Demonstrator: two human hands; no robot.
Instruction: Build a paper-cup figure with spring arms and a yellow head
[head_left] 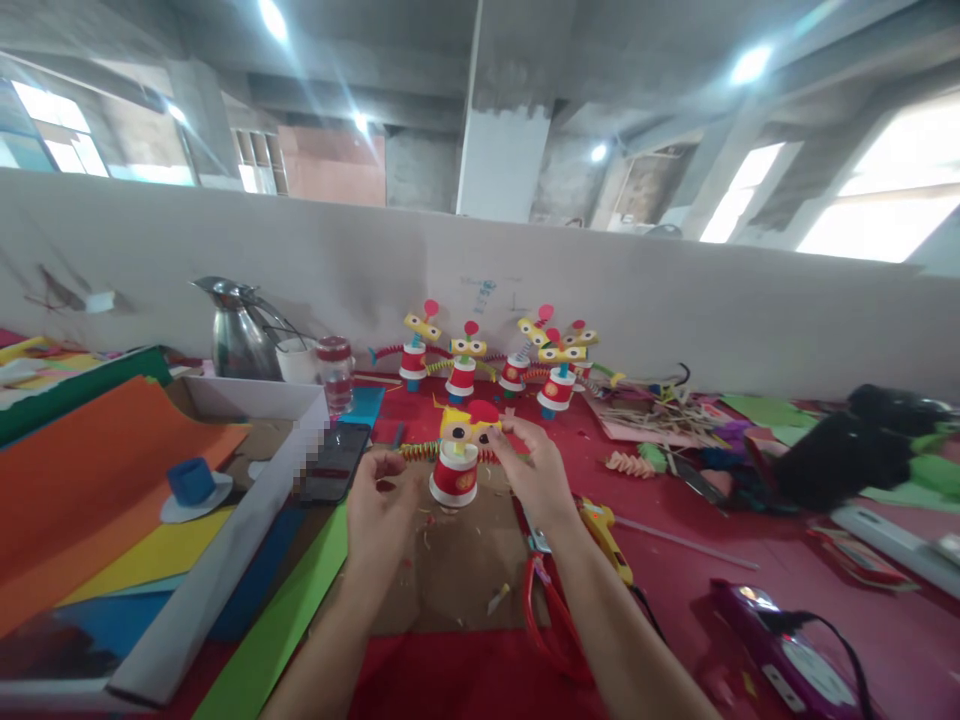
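A small paper-cup figure (455, 474) with a red body, white rim, yellow eye piece and coiled paper arms is upright over the brown cardboard mat (469, 570). My right hand (534, 470) pinches the right side of its yellow head piece, beside the red disc. At the figure's left, my left hand (386, 495) has its fingers curled together close to the end of the striped coiled arm; whatever is between the fingertips is too small to tell.
Several similar figures (460, 376) stand behind. At left are a white box (225, 520) with coloured paper, a phone (335, 462), a glass jar (335, 375) and a steel jug (238, 335). Red scissors (551, 620), a yellow glue gun (606, 538) and a purple power strip (784, 650) lie right.
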